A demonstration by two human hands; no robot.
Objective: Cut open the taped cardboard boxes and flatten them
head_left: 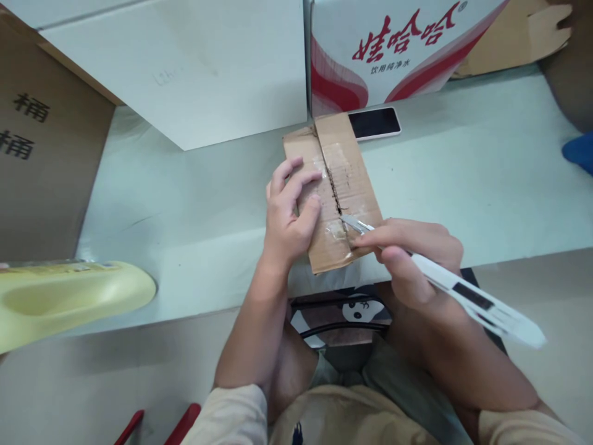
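Note:
A brown piece of cardboard (354, 176) lies on the table, with a dark ragged slit along its length and clear tape across it in places. My left hand (291, 207) rests on the cardboard's left part with fingers spread, pressing it flat. In my right hand (414, 256) is a white utility knife (467, 293). Its blade is out, and the tip touches the lower part of the slit. The knife's rear end extends toward the lower right. Part of the handle is hidden behind my right fingers.
Behind the cardboard stand a plain white box (185, 74) and a red-and-white printed carton (398, 74). A phone (376, 123) lies at the cardboard's far edge. At left are a brown carton (46, 148) and a yellow container (78, 303). The pale table (208, 204) ends near my lap.

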